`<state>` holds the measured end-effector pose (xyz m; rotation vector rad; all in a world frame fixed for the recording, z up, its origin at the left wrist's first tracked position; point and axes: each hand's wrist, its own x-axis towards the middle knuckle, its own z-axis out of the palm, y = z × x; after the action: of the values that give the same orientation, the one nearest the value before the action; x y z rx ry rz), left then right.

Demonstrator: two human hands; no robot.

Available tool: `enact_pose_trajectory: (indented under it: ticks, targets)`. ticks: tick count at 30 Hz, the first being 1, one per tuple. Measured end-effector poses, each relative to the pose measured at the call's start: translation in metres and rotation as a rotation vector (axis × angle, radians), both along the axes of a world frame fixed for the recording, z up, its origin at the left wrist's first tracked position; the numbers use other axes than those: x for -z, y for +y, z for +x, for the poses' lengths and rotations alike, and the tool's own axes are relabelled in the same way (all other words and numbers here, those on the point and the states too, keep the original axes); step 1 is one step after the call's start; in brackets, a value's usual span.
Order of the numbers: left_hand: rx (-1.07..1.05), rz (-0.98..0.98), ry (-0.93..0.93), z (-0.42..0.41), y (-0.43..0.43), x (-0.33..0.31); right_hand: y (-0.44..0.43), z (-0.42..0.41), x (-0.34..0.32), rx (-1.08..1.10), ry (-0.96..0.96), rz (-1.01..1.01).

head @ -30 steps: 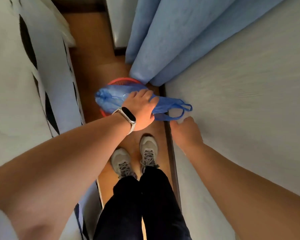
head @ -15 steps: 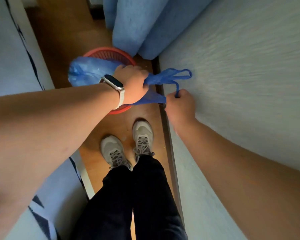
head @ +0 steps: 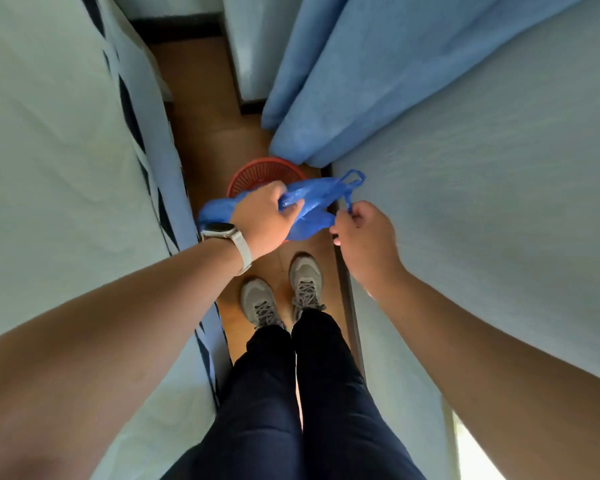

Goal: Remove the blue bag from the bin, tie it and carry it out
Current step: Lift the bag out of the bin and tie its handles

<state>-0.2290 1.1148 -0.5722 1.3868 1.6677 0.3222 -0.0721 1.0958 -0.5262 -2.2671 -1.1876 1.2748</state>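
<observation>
The left hand (head: 267, 220), a watch (head: 222, 232) on its wrist, is clenched around the gathered neck of the blue bag (head: 309, 206), which hangs above the red bin (head: 262, 174) lying just beyond that hand, while the right hand (head: 364, 233) pinches one thin bag handle (head: 349, 199) between its fingertips, close beside the left. Bedding (head: 66, 133) crowds the left arm's outer side, a pale mattress (head: 482, 185) presses along the right arm, and a blue curtain (head: 343, 81) hangs down beyond both hands, touching the bin's far rim. Grey shoes (head: 284, 299) stand on the narrow wooden floor (head: 208, 116) directly below the hands.
</observation>
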Motion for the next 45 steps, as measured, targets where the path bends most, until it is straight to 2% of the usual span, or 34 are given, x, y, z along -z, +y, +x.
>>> enact_pose_trajectory:
  ticks: [8,14,18,24,25,29,34,37,39,42,45]
  targets:
    - [-0.099,0.193,-0.056,-0.021,-0.012,-0.162,-0.012,0.002,-0.148,-0.148,-0.016,0.145]
    - [-0.143,0.193,-0.335,-0.022,-0.026,-0.289,-0.01,-0.013,-0.252,-0.289,0.028,0.288]
    - [-0.149,0.17,-0.429,-0.023,-0.027,-0.355,0.0,-0.028,-0.321,-0.36,0.088,0.411]
    - [-0.285,0.261,-0.699,-0.016,-0.034,-0.44,0.004,-0.033,-0.41,-0.349,0.258,0.543]
    - [-0.252,0.301,-0.708,-0.016,-0.036,-0.452,0.004,-0.031,-0.425,-0.343,0.295,0.565]
    - [-0.097,0.476,-0.468,-0.013,-0.044,-0.494,0.004,-0.02,-0.48,-0.376,0.399,0.646]
    - [-0.238,0.423,-0.666,-0.009,-0.045,-0.537,0.017,-0.018,-0.525,-0.421,0.501,0.687]
    - [-0.17,0.47,-0.718,-0.007,-0.047,-0.558,0.018,-0.015,-0.537,-0.497,0.553,0.716]
    - [-0.134,0.49,-0.703,-0.008,-0.047,-0.569,0.016,-0.011,-0.542,-0.517,0.605,0.709]
    - [-0.111,0.508,-0.584,-0.005,-0.046,-0.576,0.014,-0.009,-0.549,-0.561,0.599,0.68]
    - [-0.052,0.435,-0.567,-0.002,-0.05,-0.571,0.013,-0.007,-0.554,-0.554,0.574,0.659]
